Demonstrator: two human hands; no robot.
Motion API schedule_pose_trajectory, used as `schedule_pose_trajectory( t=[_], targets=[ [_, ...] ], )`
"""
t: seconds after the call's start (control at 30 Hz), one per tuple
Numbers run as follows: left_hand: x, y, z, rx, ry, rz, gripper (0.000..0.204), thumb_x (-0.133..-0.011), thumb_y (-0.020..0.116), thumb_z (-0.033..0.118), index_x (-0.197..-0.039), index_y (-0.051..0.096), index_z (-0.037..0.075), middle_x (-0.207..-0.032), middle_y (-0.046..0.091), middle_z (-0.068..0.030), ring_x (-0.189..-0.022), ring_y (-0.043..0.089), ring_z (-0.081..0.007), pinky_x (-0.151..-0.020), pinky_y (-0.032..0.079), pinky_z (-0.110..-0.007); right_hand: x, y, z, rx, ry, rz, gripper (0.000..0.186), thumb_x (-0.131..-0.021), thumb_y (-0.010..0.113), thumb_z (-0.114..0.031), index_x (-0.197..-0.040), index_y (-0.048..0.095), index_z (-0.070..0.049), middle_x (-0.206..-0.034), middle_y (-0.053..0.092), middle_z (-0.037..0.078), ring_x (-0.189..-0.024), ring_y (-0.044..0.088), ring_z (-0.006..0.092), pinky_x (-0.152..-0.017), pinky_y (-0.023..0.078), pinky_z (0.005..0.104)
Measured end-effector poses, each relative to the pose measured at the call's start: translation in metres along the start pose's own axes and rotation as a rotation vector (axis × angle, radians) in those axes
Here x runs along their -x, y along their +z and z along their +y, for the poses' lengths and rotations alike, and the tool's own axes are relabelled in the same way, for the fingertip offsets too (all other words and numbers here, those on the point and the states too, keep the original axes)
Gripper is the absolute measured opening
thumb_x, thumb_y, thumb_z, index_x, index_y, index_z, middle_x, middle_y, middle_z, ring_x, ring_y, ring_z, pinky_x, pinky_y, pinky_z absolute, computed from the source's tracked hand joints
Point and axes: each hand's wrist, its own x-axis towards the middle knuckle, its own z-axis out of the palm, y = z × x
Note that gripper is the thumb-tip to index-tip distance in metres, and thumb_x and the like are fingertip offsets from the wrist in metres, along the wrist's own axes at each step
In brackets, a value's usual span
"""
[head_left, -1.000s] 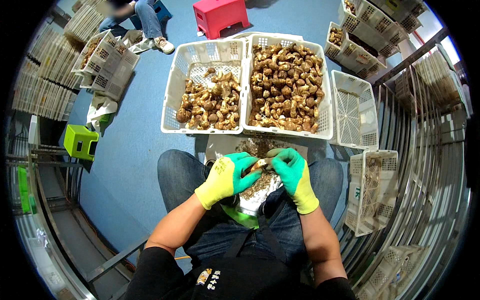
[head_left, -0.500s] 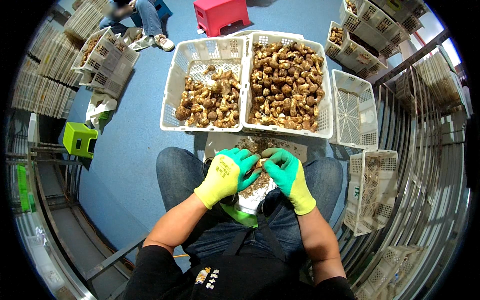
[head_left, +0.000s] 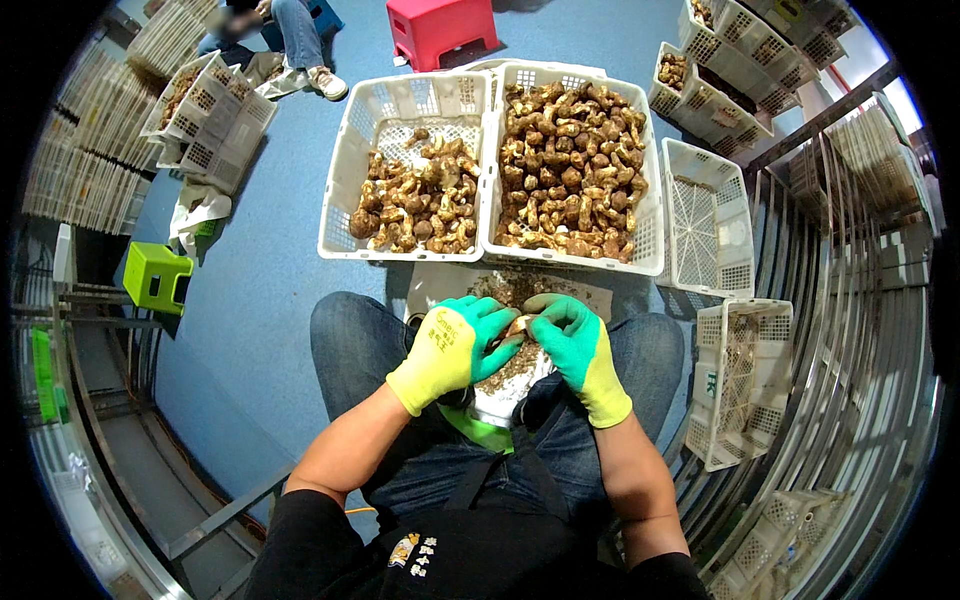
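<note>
Between my knees, both hands meet over a small brown-and-pale mushroom (head_left: 518, 326), mostly hidden by the fingers. My left hand (head_left: 457, 340), in a yellow and green glove, is closed around its left side. Gloved the same way, my right hand (head_left: 574, 345) pinches at its pale end with thumb and fingertips. Whether a small tool is also held cannot be seen. Below the hands, dark crumbs of soil lie on a white surface (head_left: 497, 407) in my lap. Ahead stand two white crates, the left one (head_left: 340, 165) partly filled with mushrooms, the right one (head_left: 652, 215) well filled.
An upright white crate (head_left: 708, 240) and another on its side (head_left: 745, 385) stand at right beside metal racks (head_left: 850, 300). A green stool (head_left: 158, 278) is at left, a red stool (head_left: 443, 30) beyond the crates. Another person sits at far left near stacked crates (head_left: 215, 120).
My hands stay in the same place around the mushroom. The left fingers have shifted slightly, and a little more of the mushroom's dark side shows beneath them.
</note>
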Motion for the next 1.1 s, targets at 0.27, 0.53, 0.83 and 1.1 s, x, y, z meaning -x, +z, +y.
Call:
schedule_pose_trajectory(
  t=[0.27, 0.53, 0.83, 1.1],
  targets=[
    [0.000, -0.002, -0.002, 0.019, -0.034, -0.055, 0.031, -0.091, 0.077, 0.029, -0.111, 0.073, 0.007, -0.093, 0.071, -0.0128, -0.081, 0.070, -0.0345, -0.069, 0.055, -0.047, -0.001, 0.002, 0.005, -0.078, -0.081, 0.035, 0.019, -0.099, 0.070, -0.011, -0.112, 0.071, 0.003, -0.096, 0.072, 0.005, -0.086, 0.066, 0.0100, -0.078, 0.053, 0.0257],
    [-0.001, 0.001, -0.001, 0.054, -0.022, 0.010, 0.035, -0.085, 0.081, 0.027, -0.112, 0.074, 0.005, -0.103, 0.073, -0.0147, -0.091, 0.070, -0.0369, -0.078, 0.057, -0.047, -0.002, -0.003, 0.011, -0.123, -0.001, -0.017, 0.021, -0.099, 0.068, -0.011, -0.112, 0.069, 0.005, -0.110, 0.075, 0.011, -0.094, 0.071, 0.0147, -0.088, 0.057, 0.0303],
    [-0.003, 0.001, -0.004, 0.098, -0.022, -0.052, 0.041, -0.088, 0.079, 0.026, -0.122, 0.072, 0.004, -0.117, 0.073, -0.0184, -0.104, 0.069, -0.0409, -0.088, 0.057, -0.048, -0.002, -0.005, 0.008, -0.140, -0.029, -0.040, 0.011, -0.098, 0.070, -0.006, -0.104, 0.069, 0.003, -0.123, 0.072, 0.015, -0.099, 0.070, 0.0156, -0.093, 0.056, 0.0305],
    [-0.001, 0.004, -0.007, 0.064, 0.028, -0.040, 0.041, -0.090, 0.078, 0.025, -0.125, 0.071, 0.005, -0.124, 0.071, -0.0184, -0.109, 0.068, -0.0416, -0.090, 0.057, -0.049, -0.007, -0.010, 0.019, -0.252, -0.013, -0.061, 0.009, -0.096, 0.069, -0.005, -0.102, 0.070, 0.002, -0.121, 0.072, 0.013, -0.098, 0.069, 0.0145, -0.092, 0.056, 0.0298]
  ],
)
